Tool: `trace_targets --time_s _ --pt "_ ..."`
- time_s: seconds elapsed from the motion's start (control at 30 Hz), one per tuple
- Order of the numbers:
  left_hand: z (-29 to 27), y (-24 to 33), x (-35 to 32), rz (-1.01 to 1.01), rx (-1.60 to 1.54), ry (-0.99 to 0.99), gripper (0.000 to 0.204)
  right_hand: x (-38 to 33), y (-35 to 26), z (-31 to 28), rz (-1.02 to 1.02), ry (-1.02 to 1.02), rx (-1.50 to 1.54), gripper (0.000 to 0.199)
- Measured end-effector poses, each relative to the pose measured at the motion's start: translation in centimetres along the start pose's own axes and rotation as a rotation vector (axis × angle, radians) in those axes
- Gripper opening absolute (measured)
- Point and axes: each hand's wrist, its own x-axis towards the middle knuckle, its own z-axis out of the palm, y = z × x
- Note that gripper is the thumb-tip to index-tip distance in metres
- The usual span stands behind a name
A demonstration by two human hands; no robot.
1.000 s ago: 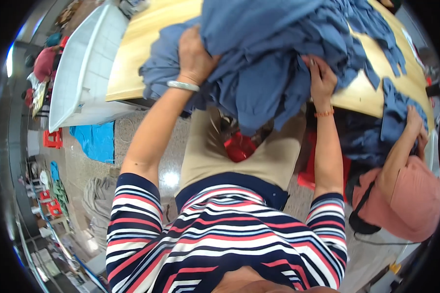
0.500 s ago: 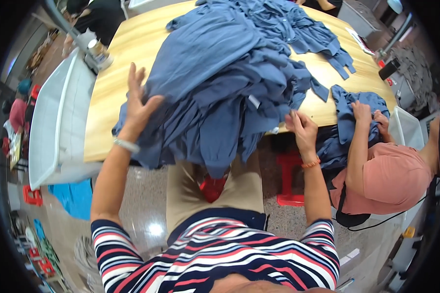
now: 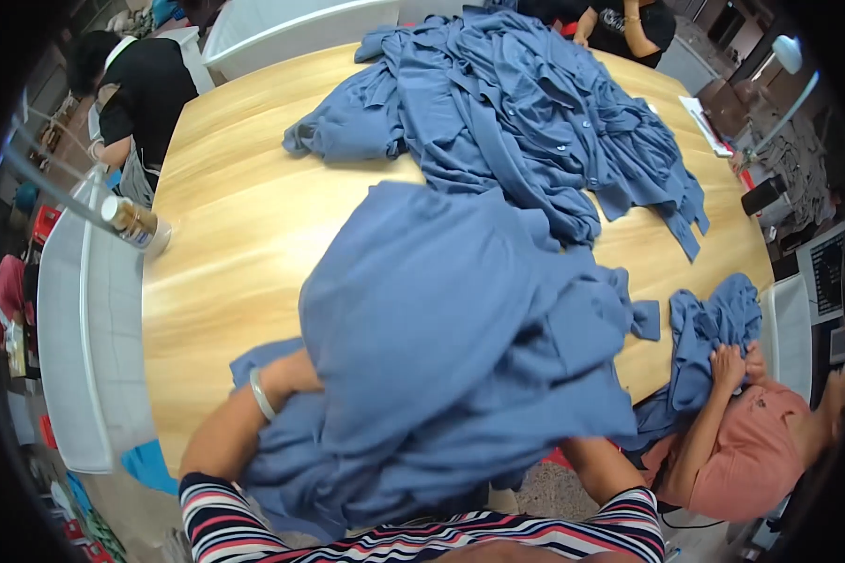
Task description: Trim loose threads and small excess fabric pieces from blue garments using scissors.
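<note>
A big heap of blue garments [image 3: 460, 338] lies over the near edge of the wooden table [image 3: 216, 253], right in front of me. My left hand [image 3: 296, 373] is pushed under the heap's left side. Only its back and the wrist with a silver bangle show, and the fingers are buried in cloth. My right hand is wholly hidden beneath the heap's right side, so only the forearm [image 3: 593, 464] shows. A second spread of blue garments [image 3: 526, 103] covers the far half of the table.
At the right, a person in a pink shirt [image 3: 756, 455] handles a blue garment [image 3: 714, 324]. A person in black [image 3: 141, 89] bends at the far left. A metal can [image 3: 133, 221] stands on the table's left edge, and a white bin [image 3: 75, 347] stands beside it.
The view has swung up over the whole table. The near heap now lies further onto the tabletop. Both my hands, earlier flat on the cloth, are now underneath it.
</note>
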Motion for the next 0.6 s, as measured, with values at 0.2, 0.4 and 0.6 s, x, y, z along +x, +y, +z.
trace_targets --time_s 0.2,0.4,0.6 --pt "-7.8 2.3 5.0 -0.03 -0.089 0.081 0.066 3.2 -3.7 0.1 0.009 -0.018 0.052 0.039" --pt "-17.2 10.3 5.8 -0.06 -0.087 0.369 0.065 9.9 -12.1 -0.2 -0.111 -0.196 0.032 0.037" --pt "-25.5 14.9 4.9 -0.04 -0.075 0.672 0.064 16.8 -18.0 1.8 -0.25 -0.362 -0.011 0.035"
